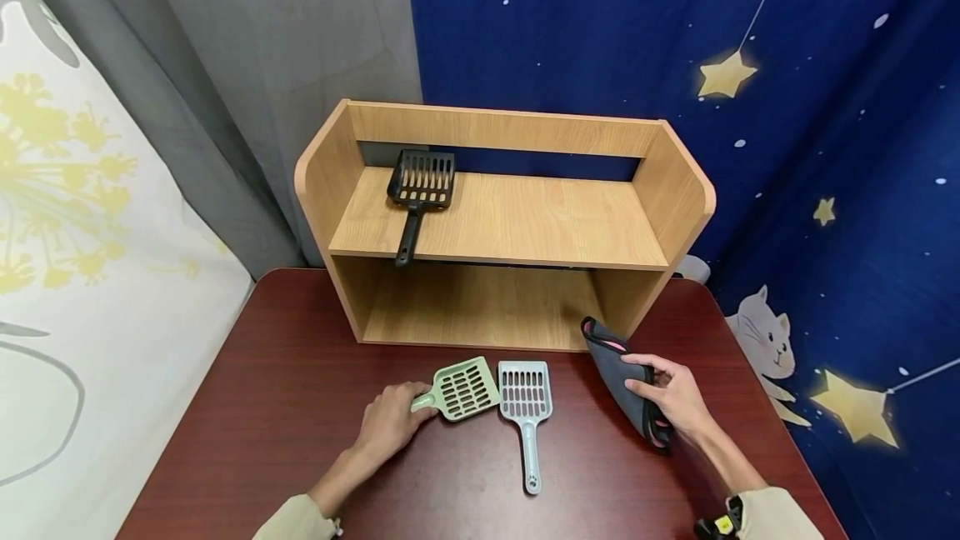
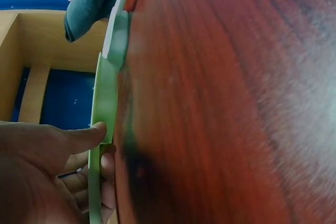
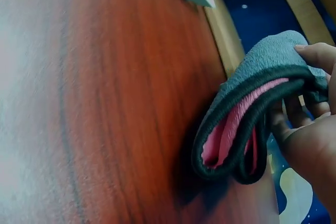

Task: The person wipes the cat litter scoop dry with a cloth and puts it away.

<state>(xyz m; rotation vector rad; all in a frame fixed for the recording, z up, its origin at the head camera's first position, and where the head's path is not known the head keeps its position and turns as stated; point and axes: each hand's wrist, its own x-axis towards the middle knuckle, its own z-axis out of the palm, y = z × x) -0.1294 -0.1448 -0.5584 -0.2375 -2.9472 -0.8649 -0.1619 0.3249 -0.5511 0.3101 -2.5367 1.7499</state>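
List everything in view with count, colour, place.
Table: one, reddish brown, foreground
Shelf unit: one, light wood, table's back
Black scoop: one, black, shelf unit's upper left
Blue scoop: one, pale blue, on table
Green scoop: one, green, left of blue scoop
Folded cloth: one, grey, pink inside, right of blue scoop
Drapes: count unclear, grey, blue, white, background
Wrist device: one, mostly black, right wrist
Sleeves: two, beige, forearms
Left grip: one, bare, holding green scoop
Right grip: one, bare, holding folded cloth

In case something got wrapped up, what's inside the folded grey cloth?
The folded grey cloth shows only its pink inner side at the open end. Deeper in is covered, so I can't tell whether anything lies there.
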